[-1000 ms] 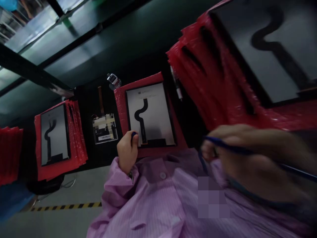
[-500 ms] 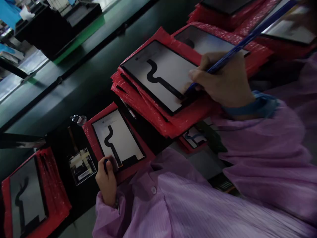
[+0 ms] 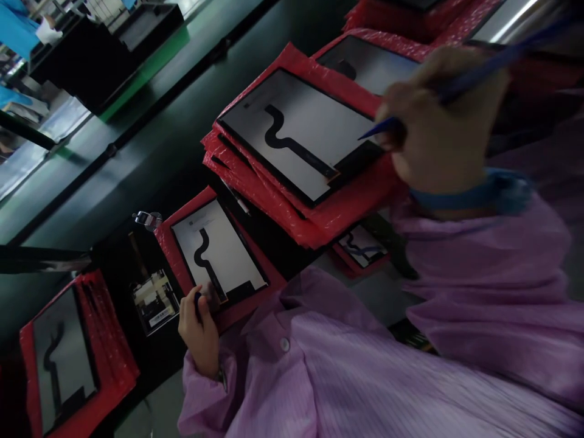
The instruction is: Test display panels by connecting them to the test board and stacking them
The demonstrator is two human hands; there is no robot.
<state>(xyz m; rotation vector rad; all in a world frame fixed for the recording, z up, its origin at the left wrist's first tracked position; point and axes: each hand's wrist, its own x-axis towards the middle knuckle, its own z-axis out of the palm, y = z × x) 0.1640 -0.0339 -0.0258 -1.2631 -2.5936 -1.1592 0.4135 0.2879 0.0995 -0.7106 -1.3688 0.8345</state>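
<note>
My right hand [image 3: 442, 121] is closed round a long, thin blue pointed tool [image 3: 387, 126]. Its tip hovers over the right side of a display panel [image 3: 314, 115] with a curved black flex cable [image 3: 296, 146], lying on a stack of red bubble-wrap sheets [image 3: 274, 194]. The tool's far end is smeared by motion. My left hand [image 3: 199, 328] has its fingers curled at the lower left corner of a smaller-looking display panel [image 3: 232, 243], which also carries a curved black cable. Something dark blue shows between those fingers, too small to name.
Left of my left hand lie a small circuit assembly [image 3: 156, 304] and another panel [image 3: 68, 353] on red wrap. A metal clip-like piece [image 3: 148, 219] lies behind. More wrapped panels [image 3: 365, 61] are stacked at the upper right. A green rail [image 3: 146, 88] runs across the back.
My right hand has moved up and right, lifting the blue tool's tip off the panel's cable end. My left hand stays at its panel; the whole view has shifted slightly.
</note>
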